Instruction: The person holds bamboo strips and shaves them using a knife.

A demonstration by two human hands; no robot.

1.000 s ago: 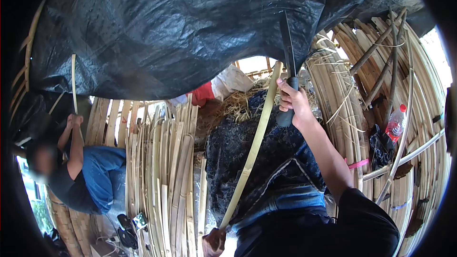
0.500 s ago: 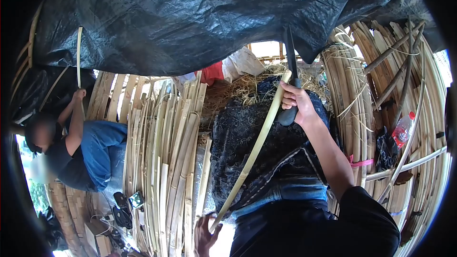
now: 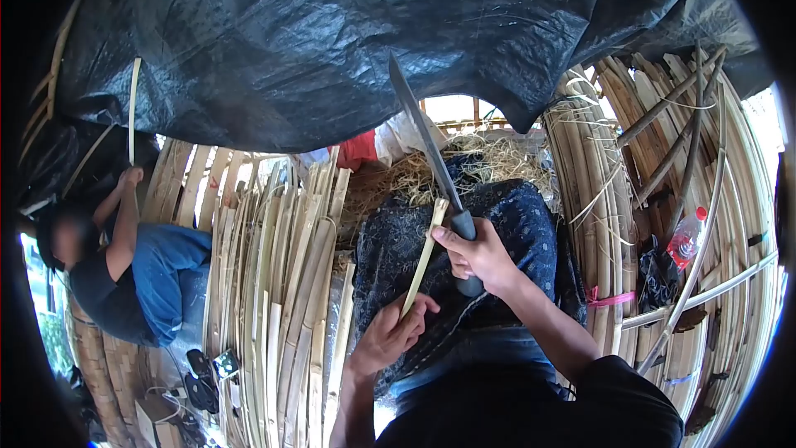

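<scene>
1. Saw a black plastic tarpaulin [image 3: 249,50] draped in a wide, wrinkled sag across the upper view.
2. Noted long split-bamboo slats [image 3: 734,191] ranged along the right side, with a bundle of upright bamboo slats [image 3: 282,299] to the left of the lap.
3. Spotted a co-worker [image 3: 112,303] seated at far left in a dark top and blue trousers, with the co-worker's hands [image 3: 131,177] together near the foot of a thin, pale upright strip [image 3: 134,108].
4. Found a dark patterned cloth [image 3: 510,211] spread over the lap, and a tangle of straw-coloured shavings [image 3: 497,162] just beyond.
5. Held a long-bladed knife [image 3: 438,168] above the cloth, blade slanting up and to the left, tip seen against the tarpaulin.
6. Held a narrow bamboo strip [image 3: 419,270] over the cloth too, tilted, upper end just beside the base of the blade.
7. Clamped the right hand [image 3: 481,257] round the knife's dark handle, thumb toward the strip; could not tell for certain about contact there.
8. Closed the left hand [image 3: 390,336] on the strip's lower part, index finger partly extended.
9. Noticed a clear red-capped bottle [image 3: 686,239] among the right-hand slats.
10. Noticed a pink tie [image 3: 609,298] round a slat bundle nearby.
</scene>
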